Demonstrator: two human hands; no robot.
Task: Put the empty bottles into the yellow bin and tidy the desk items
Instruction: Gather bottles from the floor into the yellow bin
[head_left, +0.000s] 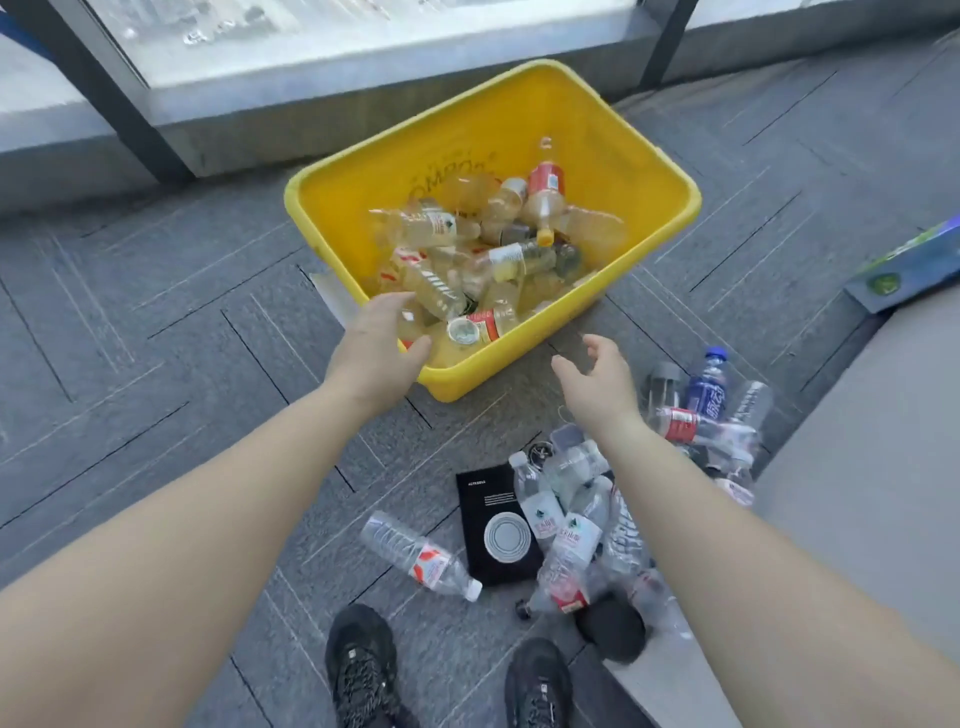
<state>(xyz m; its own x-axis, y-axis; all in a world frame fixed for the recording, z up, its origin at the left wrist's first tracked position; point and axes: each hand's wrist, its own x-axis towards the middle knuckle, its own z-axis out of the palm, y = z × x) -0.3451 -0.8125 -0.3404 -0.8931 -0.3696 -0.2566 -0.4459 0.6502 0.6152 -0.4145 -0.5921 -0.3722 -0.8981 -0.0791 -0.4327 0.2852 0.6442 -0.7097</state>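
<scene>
Partly done, by the look of it. Yellow bin (613, 156) on the grey carpet, already holding many empty bottles. Just in front of the bin, toward the shoes: a heap of clear bottles (576, 525) left to move, a black booklet (493, 519), one stray bottle (421, 556). Left hand (379, 348) over the bin's near rim, right hand (602, 384) just in front of it; each grip spread, empty.

We see bright, even daylight coming from the window (363, 47) at the top, its glass washed out pale; shadows on the carpet (156, 312) are soft and faint; wide-angle bending curves the edges; the whole frame is slightly soft and blurred.
</scene>
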